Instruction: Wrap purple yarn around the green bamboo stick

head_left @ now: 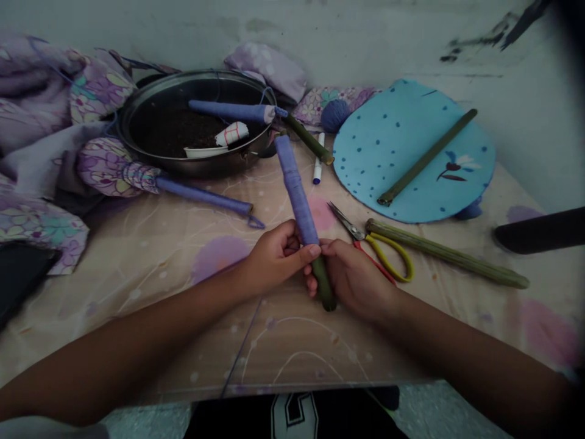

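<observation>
A green plant stalk [298, 195], wrapped in purple-blue yarn over its upper part, stands tilted between my hands. Its lower end is bare and green. My left hand [278, 256] is closed around it, thumb lying across the edge of the wrapping. From the other side, my right hand [359, 274] pinches at the same edge with thumb and finger; whether a yarn end is in that pinch cannot be made out. A thin yarn strand [242, 347] runs over the table's front edge below my left hand. Scissors [388, 256] with yellow and red handles lie beside my right hand.
A metal pan [196, 160] with dark contents holds a wrapped stick [228, 111]. Another wrapped stick [205, 196] with a fabric head lies left. A round blue board [365, 161] bears a stalk [429, 155]; another stalk [448, 255], a marker [319, 158] and a yarn ball [335, 116] lie nearby.
</observation>
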Demonstrator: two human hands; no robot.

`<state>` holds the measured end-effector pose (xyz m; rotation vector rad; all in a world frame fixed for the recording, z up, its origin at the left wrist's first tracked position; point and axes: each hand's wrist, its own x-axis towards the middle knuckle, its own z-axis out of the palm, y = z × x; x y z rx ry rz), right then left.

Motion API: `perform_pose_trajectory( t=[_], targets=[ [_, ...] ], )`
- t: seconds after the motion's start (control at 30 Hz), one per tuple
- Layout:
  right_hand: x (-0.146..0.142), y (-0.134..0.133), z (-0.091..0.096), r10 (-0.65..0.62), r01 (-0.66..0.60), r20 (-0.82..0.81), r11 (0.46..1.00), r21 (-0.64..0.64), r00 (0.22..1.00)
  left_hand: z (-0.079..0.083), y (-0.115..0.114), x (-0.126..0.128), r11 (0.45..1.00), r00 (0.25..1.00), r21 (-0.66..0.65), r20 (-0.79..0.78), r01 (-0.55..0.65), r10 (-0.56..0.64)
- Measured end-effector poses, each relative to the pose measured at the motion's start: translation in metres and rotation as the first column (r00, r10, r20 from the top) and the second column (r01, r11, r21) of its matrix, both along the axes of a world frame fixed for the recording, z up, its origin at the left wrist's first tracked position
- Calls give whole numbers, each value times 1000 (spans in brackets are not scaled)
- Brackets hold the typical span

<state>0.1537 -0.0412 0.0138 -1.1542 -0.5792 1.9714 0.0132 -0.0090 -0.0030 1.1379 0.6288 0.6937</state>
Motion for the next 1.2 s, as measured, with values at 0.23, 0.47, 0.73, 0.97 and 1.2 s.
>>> perform_pose_trajectory(
  t=[0.23,0.47,0.73,0.97,1.2],
  targets=[
    [1,1,-1,23,-24,-62,1000,-19,998,0,1,-3,999,1000,36,-2,6,-5],
    [3,2,-1,35,-38,-133,999,-15,990,1,5,-6,999,999,-27,20,33,-33],
    [4,1,1,16,-23,-134,998,-52,991,2,6,-6,1000,999,12,-45,27,-26],
    [8,3,-4,104,-106,-177,994,-4,979,2,5,-7,997,997,25,2,73,-73],
    [-2,1,-1,-106,109,-79,993,38,991,3,5,-5,999,998,12,-47,-37,38]
  ],
)
